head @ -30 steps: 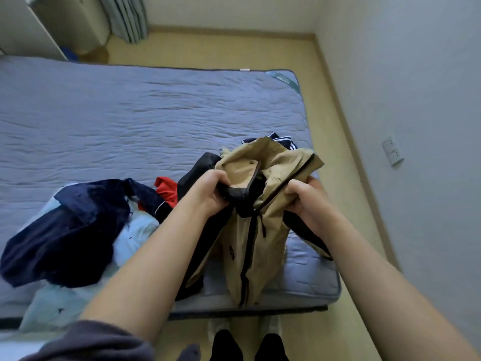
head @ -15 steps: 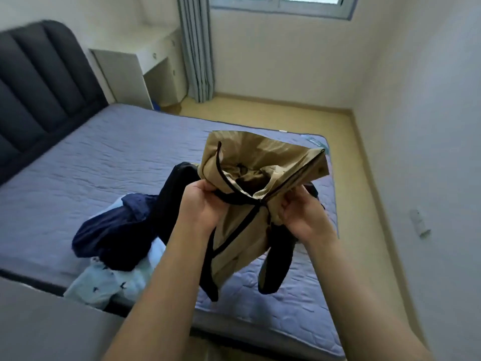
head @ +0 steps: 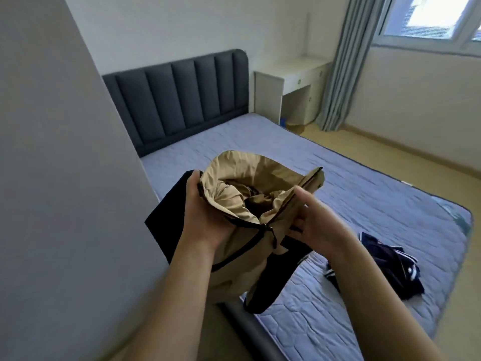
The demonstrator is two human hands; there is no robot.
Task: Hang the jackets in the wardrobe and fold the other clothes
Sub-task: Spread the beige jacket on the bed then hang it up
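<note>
Head cam, only view: I've got the tan jacket (head: 234,168) up in front of me, held over the near edge of the bed (head: 338,194), body of it not resting on the mattress. L hand (head: 208,220) cups the jacket's left side at the collar opening: thumb lies up along the fabric edge and palm is pressed to the cloth. The other fingers go behind the fabric, so can't tell how they curl. R hand (head: 320,225) grips the opposite front edge by the zip, thumb on top of the black zip strip, fingers (head: 295,230) curled in beneath, pinching the cloth btw them. So the opening sits btw my two hands, hood bulging up beyond the fingers, zip running down from where the hands nearly meet. A black sleeve (head: 270,280) hangs below R hand, its end down at the mattress edge, contact unclear. More black fabric shows left of L hand. On the bed to the right, well apart from the jacket, a dark navy garment (head: 385,259) lies crumpled. Grey panel (head: 52,178) is close on my left. Padded headboard (head: 182,95), white desk (head: 286,79), curtain (head: 346,61) and window (head: 429,16) are further back.
</note>
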